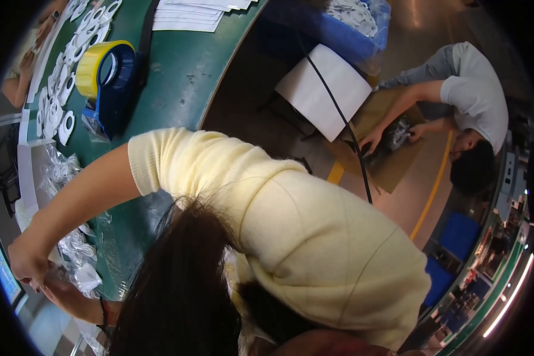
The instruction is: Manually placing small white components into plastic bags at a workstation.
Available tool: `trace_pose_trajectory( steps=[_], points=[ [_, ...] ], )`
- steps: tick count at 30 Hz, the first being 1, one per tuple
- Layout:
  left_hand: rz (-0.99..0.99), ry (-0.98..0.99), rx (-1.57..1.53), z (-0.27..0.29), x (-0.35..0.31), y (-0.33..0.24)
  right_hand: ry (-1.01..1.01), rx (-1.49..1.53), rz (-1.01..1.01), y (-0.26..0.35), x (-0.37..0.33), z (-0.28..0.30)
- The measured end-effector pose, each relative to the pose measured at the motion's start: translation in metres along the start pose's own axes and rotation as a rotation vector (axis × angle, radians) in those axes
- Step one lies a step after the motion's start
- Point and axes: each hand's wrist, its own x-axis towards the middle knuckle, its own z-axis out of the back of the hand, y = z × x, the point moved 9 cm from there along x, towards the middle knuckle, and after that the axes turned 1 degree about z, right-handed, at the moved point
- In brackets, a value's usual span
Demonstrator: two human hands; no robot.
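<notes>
At the left edge of the view my right hand [28,258], at the end of the yellow-sleeved arm, is closed with its fingers pinched. My left hand [71,299], with a bracelet at the wrist, comes from behind the dark hair [178,285]. Its fingertips meet those of the right hand. What lies between the fingers is too small and blurred to name. Beside both hands, clear plastic bags [77,252] with white pieces lie along the edge of the green table [175,77]. An open white box [37,169] stands by the bags.
A blue tape dispenser [117,98] with yellow tape, white ring-shaped parts [68,121] and paper sheets [187,18] occupy the table. Another person's arm [19,83] shows beyond. At right a co-worker [477,89] handles a bag over a cardboard box [391,169], near a white-topped stool [323,89] and blue bin [362,38].
</notes>
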Motion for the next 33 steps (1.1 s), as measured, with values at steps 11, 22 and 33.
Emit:
trace_pose_trajectory(
  steps=[11,22,33],
  points=[
    [0.355,0.423,-0.729,-0.081,-0.018,0.014,0.359,0.043,0.356,0.013,0.009,-0.034],
    [0.529,0.65,-1.507,-0.061,-0.061,-0.004,0.34,0.058,0.425,0.033,-0.018,-0.025],
    [0.366,0.192,-0.737,-0.002,-0.1,0.022,0.126,0.205,0.402,0.08,-0.051,0.025]
  ],
)
